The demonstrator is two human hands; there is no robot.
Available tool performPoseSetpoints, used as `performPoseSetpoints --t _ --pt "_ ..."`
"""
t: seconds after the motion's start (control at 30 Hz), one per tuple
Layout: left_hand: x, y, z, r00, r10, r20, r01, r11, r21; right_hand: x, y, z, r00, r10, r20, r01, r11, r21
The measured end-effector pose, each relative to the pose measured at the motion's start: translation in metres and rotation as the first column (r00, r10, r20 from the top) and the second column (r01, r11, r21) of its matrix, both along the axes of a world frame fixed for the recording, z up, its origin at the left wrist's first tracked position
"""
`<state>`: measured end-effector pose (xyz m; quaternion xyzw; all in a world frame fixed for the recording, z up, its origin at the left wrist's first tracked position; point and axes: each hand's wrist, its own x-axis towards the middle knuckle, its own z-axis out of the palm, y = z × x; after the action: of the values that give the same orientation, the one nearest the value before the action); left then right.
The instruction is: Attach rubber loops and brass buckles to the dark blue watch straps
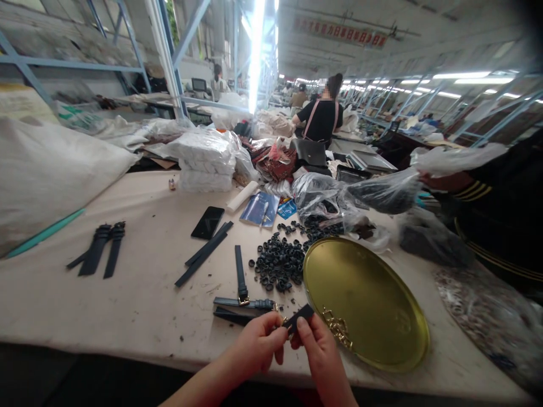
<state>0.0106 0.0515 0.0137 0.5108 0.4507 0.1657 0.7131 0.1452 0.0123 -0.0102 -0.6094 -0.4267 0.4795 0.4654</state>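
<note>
A short dark strap (300,317) is held between my two hands near the table's front edge. My right hand (317,342) pinches it with the thumb on top. The fingers of my left hand (265,342) are closed at the strap's left end, where a small gold-coloured piece shows; its shape is partly hidden. Just behind my left hand lie dark straps with gold buckles (243,299). A heap of small black loops (278,263) sits beyond my hands. To the right, gold buckles (337,328) rest on an oval golden tray (369,299).
A phone (207,223) and long dark strips (204,254) lie left of the loops. Finished-looking straps (97,249) are at far left. Plastic bags (322,195) crowd the back. A person's dark sleeve (500,186) reaches in at right, near a bag.
</note>
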Motion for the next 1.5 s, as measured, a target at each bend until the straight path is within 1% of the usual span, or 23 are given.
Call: performPoseSetpoints --t 0.1,0.17,0.27,0.33,0.4,0.47,0.53,0.6,0.63,0.67,0.73,0.8,0.87,0.97,1.07,1.13,1.23,1.27,1.33,1.4,1.43,1.47,1.5 --pt "0.009 -0.008 -0.001 1.000 -0.018 0.000 0.018 0.998 0.059 0.013 -0.010 -0.002 0.956 -0.005 0.295 -0.043 0.987 0.154" --pt "0.013 -0.015 0.000 0.999 -0.012 -0.044 0.017 0.992 0.127 0.020 -0.015 -0.004 0.956 0.007 0.295 -0.062 0.982 0.177" --pt "0.018 -0.026 0.005 0.988 -0.006 -0.154 0.048 0.961 0.274 0.026 -0.019 -0.007 0.998 0.059 0.025 -0.060 0.997 0.056" --pt "0.019 -0.032 0.011 0.980 -0.012 -0.197 0.081 0.934 0.347 0.027 -0.021 -0.007 0.963 0.131 -0.237 -0.143 0.989 -0.031" --pt "0.019 -0.036 0.016 0.978 -0.034 -0.204 0.106 0.927 0.358 0.028 -0.026 -0.005 0.904 0.184 -0.385 -0.217 0.975 -0.046" --pt "0.018 -0.039 0.020 0.974 -0.058 -0.217 0.130 0.932 0.338 0.028 -0.033 -0.002 0.942 0.169 -0.291 -0.170 0.985 0.020" --pt "0.017 -0.042 0.022 0.970 -0.063 -0.236 0.146 0.925 0.351 0.028 -0.040 0.003 0.990 0.143 0.002 -0.141 0.976 0.167" --pt "0.016 -0.047 0.023 0.963 -0.035 -0.269 0.145 0.904 0.401 0.028 -0.044 0.005 0.962 0.111 0.249 -0.180 0.944 0.276" --pt "0.016 -0.049 0.022 0.958 -0.011 -0.287 0.138 0.893 0.428 0.028 -0.045 0.005 0.953 0.117 0.281 -0.197 0.940 0.278" --pt "0.015 -0.051 0.022 0.953 0.013 -0.304 0.131 0.885 0.447 0.028 -0.045 0.003 0.961 0.137 0.242 -0.197 0.948 0.248" --pt "0.014 -0.054 0.021 0.952 0.017 -0.304 0.126 0.886 0.447 0.027 -0.041 -0.003 0.979 0.205 0.010 -0.205 0.969 0.135" --pt "0.012 -0.053 0.018 0.967 -0.019 -0.254 0.123 0.910 0.397 0.026 -0.036 -0.011 0.941 0.261 -0.216 -0.259 0.965 0.042" --pt "0.010 -0.049 0.014 0.980 -0.023 -0.200 0.094 0.929 0.357 0.023 -0.031 -0.018 0.920 0.262 -0.291 -0.267 0.963 0.022" --pt "0.008 -0.036 0.002 0.986 0.043 -0.163 0.006 0.956 0.292 0.019 -0.026 -0.021 0.930 0.267 -0.253 -0.256 0.964 0.078" --pt "0.007 -0.020 -0.012 0.993 0.085 -0.076 -0.068 0.976 0.205 0.023 -0.015 -0.015 0.903 0.375 -0.212 -0.364 0.927 0.089" --pt "0.006 -0.009 -0.017 0.997 0.064 -0.054 -0.049 0.969 0.242 0.033 0.001 -0.011 0.902 0.401 -0.158 -0.397 0.916 0.059" --pt "0.006 0.009 -0.015 0.992 0.017 -0.121 0.023 0.947 0.320 0.052 0.039 -0.011 0.944 0.241 0.225 -0.260 0.964 0.056" --pt "0.006 0.014 -0.014 0.991 0.028 -0.134 0.016 0.949 0.316 0.057 0.053 -0.013 0.894 0.168 0.415 -0.215 0.974 0.069" --pt "0.007 0.024 -0.011 0.989 0.072 -0.129 -0.034 0.961 0.275 0.062 0.079 -0.019 0.667 0.114 0.737 -0.207 0.978 0.036" --pt "0.007 0.031 -0.011 0.990 0.099 -0.103 -0.072 0.969 0.236 0.062 0.096 -0.026 0.413 0.133 0.901 -0.212 0.976 -0.047" --pt "0.006 0.034 -0.013 0.991 0.104 -0.087 -0.083 0.973 0.216 0.060 0.102 -0.030 0.333 0.134 0.933 -0.209 0.976 -0.066" --pt "0.006 0.036 -0.015 0.991 0.109 -0.073 -0.093 0.977 0.191 0.059 0.105 -0.032 0.311 0.129 0.942 -0.213 0.975 -0.063" --pt "0.006 0.039 -0.017 0.991 0.118 -0.064 -0.107 0.981 0.162 0.057 0.105 -0.034 0.357 0.123 0.926 -0.225 0.973 -0.043"
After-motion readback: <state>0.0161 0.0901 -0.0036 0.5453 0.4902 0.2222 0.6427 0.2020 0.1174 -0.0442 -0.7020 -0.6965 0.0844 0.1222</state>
